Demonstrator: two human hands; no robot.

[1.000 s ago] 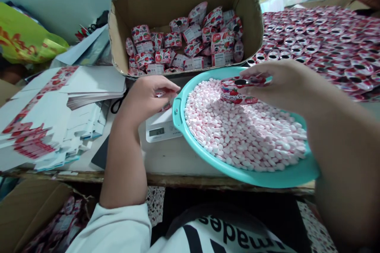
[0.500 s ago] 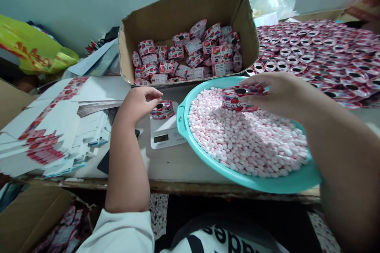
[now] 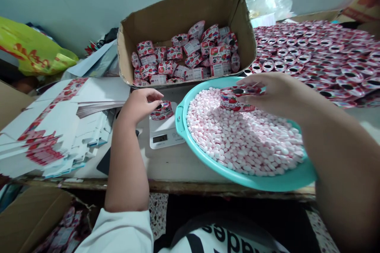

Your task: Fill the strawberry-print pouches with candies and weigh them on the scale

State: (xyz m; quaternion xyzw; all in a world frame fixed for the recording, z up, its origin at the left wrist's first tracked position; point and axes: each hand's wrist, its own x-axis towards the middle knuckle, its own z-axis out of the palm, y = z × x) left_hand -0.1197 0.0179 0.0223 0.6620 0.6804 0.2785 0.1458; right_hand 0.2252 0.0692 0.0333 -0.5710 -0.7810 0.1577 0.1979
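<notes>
My right hand [image 3: 264,91] grips a small strawberry-printed candy box [image 3: 234,99] by its right end. The box has a dark opening on top and sits low over pink-and-white tablet candies [image 3: 225,142] in a turquoise basin [image 3: 204,166]. A similar box [image 3: 162,110] stands upright on a white kitchen scale [image 3: 166,139]. My left hand [image 3: 142,104] is at that box's top left, thumb and fingers closed together by its opening. What those fingertips hold, if anything, is hidden.
Behind the scale, a cardboard carton [image 3: 184,12] holds several printed boxes. Rows of open-topped boxes [image 3: 320,55] cover the right side. Flat white cartons [image 3: 65,114] are stacked at left, near a yellow bag [image 3: 32,47]. Another carton [image 3: 32,213] stands below the table edge.
The view has shifted slightly. Both hands stay nearly in place, and the scale's display looks different, though its digits are hard to read.
</notes>
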